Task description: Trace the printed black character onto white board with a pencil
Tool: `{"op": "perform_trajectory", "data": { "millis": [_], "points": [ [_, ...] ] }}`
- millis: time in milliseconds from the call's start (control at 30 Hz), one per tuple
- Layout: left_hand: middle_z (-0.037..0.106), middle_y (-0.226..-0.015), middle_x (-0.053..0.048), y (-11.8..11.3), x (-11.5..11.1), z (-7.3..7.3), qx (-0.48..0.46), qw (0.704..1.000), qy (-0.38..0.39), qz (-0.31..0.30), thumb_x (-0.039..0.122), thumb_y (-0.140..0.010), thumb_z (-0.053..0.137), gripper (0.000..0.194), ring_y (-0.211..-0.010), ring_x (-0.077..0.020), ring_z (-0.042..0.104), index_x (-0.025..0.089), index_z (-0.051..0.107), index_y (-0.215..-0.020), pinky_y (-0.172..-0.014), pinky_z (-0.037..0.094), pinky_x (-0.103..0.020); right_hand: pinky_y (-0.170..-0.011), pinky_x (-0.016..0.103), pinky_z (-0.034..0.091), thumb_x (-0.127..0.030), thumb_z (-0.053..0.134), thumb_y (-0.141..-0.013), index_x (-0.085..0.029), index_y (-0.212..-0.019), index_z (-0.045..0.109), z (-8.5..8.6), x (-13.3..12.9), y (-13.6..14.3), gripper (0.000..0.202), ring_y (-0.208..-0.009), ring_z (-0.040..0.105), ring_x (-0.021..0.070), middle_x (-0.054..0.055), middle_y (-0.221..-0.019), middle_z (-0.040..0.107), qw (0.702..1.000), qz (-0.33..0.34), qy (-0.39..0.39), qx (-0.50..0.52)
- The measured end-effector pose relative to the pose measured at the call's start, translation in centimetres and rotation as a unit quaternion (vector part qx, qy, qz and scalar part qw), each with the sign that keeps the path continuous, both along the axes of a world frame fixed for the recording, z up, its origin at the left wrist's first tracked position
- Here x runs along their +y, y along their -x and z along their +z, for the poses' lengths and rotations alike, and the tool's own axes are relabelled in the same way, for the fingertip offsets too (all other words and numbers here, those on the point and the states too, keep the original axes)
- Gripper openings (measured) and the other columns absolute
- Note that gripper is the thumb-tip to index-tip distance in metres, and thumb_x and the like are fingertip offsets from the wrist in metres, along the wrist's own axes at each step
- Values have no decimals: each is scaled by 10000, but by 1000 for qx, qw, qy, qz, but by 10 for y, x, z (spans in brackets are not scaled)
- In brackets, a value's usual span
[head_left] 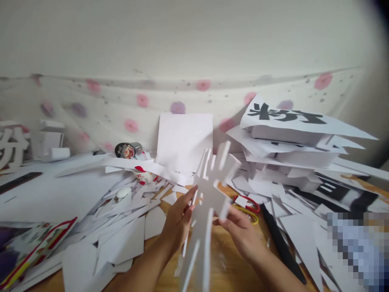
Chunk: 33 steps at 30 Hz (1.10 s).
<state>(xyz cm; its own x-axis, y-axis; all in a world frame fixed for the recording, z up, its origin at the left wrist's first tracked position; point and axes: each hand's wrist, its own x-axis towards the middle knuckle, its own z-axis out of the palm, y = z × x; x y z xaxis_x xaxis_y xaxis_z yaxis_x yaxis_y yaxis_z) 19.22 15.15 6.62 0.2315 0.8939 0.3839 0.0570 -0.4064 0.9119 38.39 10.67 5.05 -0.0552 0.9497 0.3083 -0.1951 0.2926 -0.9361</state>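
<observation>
A white cut-out shape (208,194) with several prongs and thick edges is held upright and tilted above the wooden table (226,259). My left hand (179,219) grips its left side, fingers bent against the edge. On the other side my right hand (238,227) pinches a lower right corner of the shape between thumb and fingers. The lower end of the shape runs out of the bottom of the view. Red-handled and yellow-handled scissors (249,209) lie just beyond my right hand.
Paper scraps (130,239) cover the left side. At the right stand stacked white blocks with printed sheets (285,117), near a long black object (282,243). A white board (184,142) leans at the back; a dark can (128,150) lies left of it.
</observation>
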Motion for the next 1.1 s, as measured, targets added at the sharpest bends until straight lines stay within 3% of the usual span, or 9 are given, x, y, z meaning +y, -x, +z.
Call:
{"op": "perform_trajectory", "data": {
  "millis": [100,233,333,533,667,767,900,1033,1100],
  "points": [
    [639,-658,-29,2,-2,8,-88,990,113,-10,507,-823,610,424,-596,-180,580,199,673,-1107,-560,472,-287,-874,411,517,-420,695,-832,-283,-1195,643,-1,3,-5,391,-958,658,220,85,-1204,662,1000,-14,25,7],
    [720,-897,-74,2,-6,22,-186,959,207,-48,390,-813,656,594,-606,-165,623,202,459,-1341,-536,447,-261,-870,419,507,-466,746,-750,-238,-1065,699,-1,11,-11,392,-891,660,226,85,-1054,709,992,-116,45,13],
    [734,-928,-90,3,-4,23,-247,934,243,-91,330,-795,675,682,-602,-165,641,198,378,-1394,-576,465,-267,-873,414,494,-473,746,-729,-215,-1024,701,-3,16,-14,394,-894,643,224,79,-998,706,987,-151,54,5],
    [721,-1049,-113,6,3,7,-287,908,271,-141,297,-849,624,614,-630,-168,660,259,370,-1407,-564,459,-262,-876,423,476,-476,738,-723,-201,-1039,682,-4,18,-10,423,-896,620,219,77,-985,683,989,-127,80,-7],
    [720,-1023,-100,7,3,5,-284,902,281,-164,293,-838,635,626,-599,-153,643,267,366,-1403,-545,441,-249,-848,390,487,-488,742,-734,-203,-1009,681,-1,16,-5,401,-853,627,194,59,-941,689,993,-40,107,41],
    [719,-996,-91,5,2,5,-279,899,285,-180,291,-843,633,618,-592,-150,638,272,365,-1400,-523,421,-235,-732,330,502,-506,731,-749,-185,-908,682,-1,15,-2,361,-743,607,161,34,-841,665,989,-1,125,73],
    [717,-979,-87,3,0,3,-270,900,283,-192,287,-879,594,571,-605,-154,644,284,366,-1402,-517,411,-228,-612,263,453,-538,746,-721,-158,-718,627,-2,12,1,398,-617,550,122,2,-686,601,985,8,149,88],
    [716,-967,-81,4,-1,3,-272,898,282,-202,299,-868,610,576,-594,-152,637,291,378,-1395,-513,411,-229,-647,291,468,-559,751,-698,-163,-747,630,0,10,4,417,-643,569,143,17,-721,624,982,21,165,85],
    [714,-983,-78,4,-1,3,-275,898,277,-205,294,-869,611,549,-609,-150,638,291,406,-1378,-553,437,-247,-632,295,465,-559,732,-709,-173,-724,606,0,10,3,406,-626,557,147,9,-689,606,988,-13,142,60]
  ]
}}
